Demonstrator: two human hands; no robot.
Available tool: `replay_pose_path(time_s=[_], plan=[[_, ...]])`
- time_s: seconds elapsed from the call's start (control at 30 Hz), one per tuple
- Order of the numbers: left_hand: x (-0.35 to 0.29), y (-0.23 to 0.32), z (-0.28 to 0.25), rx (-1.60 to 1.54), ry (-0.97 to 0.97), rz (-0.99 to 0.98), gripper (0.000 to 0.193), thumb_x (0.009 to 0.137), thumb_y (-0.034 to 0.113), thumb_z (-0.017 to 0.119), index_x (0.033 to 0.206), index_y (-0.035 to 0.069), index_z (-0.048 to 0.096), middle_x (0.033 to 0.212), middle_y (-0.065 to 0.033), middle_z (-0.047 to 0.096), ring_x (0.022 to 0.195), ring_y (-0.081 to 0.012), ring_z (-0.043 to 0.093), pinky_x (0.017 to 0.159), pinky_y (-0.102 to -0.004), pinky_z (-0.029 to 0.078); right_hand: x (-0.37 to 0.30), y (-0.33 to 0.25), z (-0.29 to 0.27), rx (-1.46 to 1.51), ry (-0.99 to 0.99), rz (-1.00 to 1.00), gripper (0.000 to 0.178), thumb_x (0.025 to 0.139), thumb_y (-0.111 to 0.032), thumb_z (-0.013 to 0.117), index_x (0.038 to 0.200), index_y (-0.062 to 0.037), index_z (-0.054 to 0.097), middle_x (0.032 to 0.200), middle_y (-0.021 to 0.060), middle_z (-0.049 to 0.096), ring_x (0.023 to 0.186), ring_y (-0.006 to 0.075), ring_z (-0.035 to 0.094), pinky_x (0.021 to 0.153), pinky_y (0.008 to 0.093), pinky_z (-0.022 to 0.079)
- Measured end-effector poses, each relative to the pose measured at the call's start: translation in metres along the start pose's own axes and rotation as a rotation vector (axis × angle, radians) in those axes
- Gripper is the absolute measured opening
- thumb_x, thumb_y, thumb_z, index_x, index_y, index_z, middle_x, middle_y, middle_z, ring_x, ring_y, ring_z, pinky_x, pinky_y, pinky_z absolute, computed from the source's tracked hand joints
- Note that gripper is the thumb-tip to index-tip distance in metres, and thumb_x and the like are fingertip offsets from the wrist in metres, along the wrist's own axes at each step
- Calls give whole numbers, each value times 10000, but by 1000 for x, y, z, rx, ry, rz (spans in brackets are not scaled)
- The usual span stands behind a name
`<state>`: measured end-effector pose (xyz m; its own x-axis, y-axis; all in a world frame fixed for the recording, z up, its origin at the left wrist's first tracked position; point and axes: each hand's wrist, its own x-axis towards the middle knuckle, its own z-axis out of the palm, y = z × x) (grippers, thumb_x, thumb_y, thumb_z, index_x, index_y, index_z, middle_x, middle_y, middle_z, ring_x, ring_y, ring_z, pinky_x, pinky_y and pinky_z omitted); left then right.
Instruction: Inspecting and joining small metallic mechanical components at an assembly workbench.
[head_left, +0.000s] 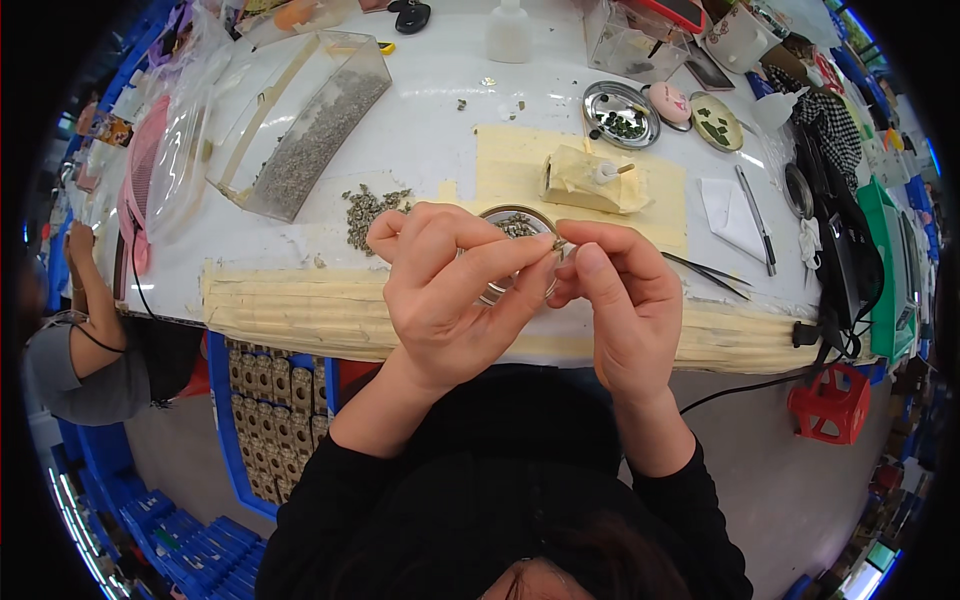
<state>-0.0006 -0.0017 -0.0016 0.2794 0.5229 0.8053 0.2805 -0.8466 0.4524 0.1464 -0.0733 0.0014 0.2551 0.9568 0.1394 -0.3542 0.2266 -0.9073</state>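
My left hand [450, 295] and my right hand [620, 300] are raised together over the table's front edge, fingertips meeting. Between them they pinch a tiny metal part [558, 244], too small to make out. Just behind the hands sits a small round metal dish [515, 222] with several small greyish parts in it, partly hidden by my fingers. A loose heap of the same small parts [368, 210] lies on the white table to the left of the dish.
A clear plastic bin [300, 120] of grey parts lies tilted at the back left. Yellowish tape strips [300, 305] cover the table's front edge. Tweezers [705, 270], a white paper [730, 215], round metal dishes [620, 112] and a taped block [590, 180] lie right. Another person [85, 330] sits left.
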Motion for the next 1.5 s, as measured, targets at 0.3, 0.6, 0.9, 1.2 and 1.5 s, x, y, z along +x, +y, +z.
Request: replay_pose_path(time_s=[0.3, 0.6, 0.9, 1.2, 1.5], plan=[[-2, -3, 3, 7, 57, -11, 290, 656, 56, 834, 920, 154, 764, 762, 71, 595, 720, -119, 544, 763, -310, 273, -4, 0, 5, -42, -18, -45, 221, 978, -33, 605, 1172, 58, 662, 977, 97, 706, 850, 117, 669, 779, 255, 557], [-2, -3, 3, -7, 45, -29, 279, 658, 55, 834, 910, 152, 762, 767, 66, 603, 716, -112, 540, 757, -306, 275, -4, -2, -2, -34, 12, -29, 244, 996, -78, 597, 1194, 51, 655, 946, 99, 718, 824, 112, 665, 773, 249, 550], [-1, 1, -15, 1, -187, -209, 159, 716, 47, 791, 854, 109, 743, 755, 34, 597, 732, -120, 535, 791, -320, 285, -2, -7, -16, -401, 69, -254, 172, 961, -31, 625, 1102, 43, 688, 885, 67, 691, 767, 98, 627, 711, 230, 502], [2, -1, -36, 246, -469, -321, 61, 782, 91, 762, 818, 121, 723, 759, 48, 587, 777, -130, 533, 805, -357, 249, -6, 2, -33, -710, 117, -498, 128, 841, 50, 703, 962, 16, 728, 792, 84, 686, 661, 156, 598, 604, 250, 456], [7, -23, -50, 377, -212, -375, 71, 820, 98, 741, 891, 108, 734, 812, 31, 617, 840, -138, 563, 860, -347, 255, -8, 1, -34, -650, 104, -427, 116, 846, 47, 696, 955, 21, 725, 810, 93, 701, 674, 163, 614, 608, 252, 457]])
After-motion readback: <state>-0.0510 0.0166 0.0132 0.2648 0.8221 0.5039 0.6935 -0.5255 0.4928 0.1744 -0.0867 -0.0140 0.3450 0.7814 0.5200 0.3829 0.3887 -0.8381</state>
